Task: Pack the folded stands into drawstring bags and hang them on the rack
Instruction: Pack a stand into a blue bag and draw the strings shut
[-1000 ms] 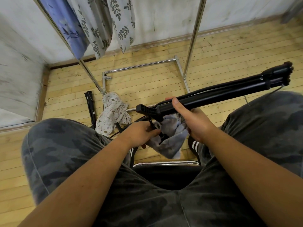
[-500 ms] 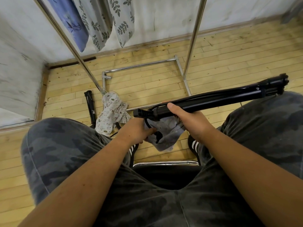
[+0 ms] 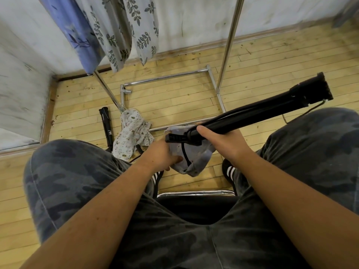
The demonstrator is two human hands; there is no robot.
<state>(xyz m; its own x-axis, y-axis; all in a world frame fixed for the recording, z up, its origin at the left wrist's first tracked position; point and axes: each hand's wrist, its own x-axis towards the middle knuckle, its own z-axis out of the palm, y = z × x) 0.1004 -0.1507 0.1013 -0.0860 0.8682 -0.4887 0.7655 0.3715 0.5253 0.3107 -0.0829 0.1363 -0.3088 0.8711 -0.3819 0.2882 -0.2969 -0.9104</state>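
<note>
Black stand [image 3: 252, 111], right hand [image 3: 223, 140] (thumb atop)

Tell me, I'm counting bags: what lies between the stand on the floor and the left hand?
Head view: a crumpled white printed bag lies between that stand and the left hand.

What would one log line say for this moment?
left hand grips grey bag | right hand grips folded stand | stand mostly outside bag
</note>
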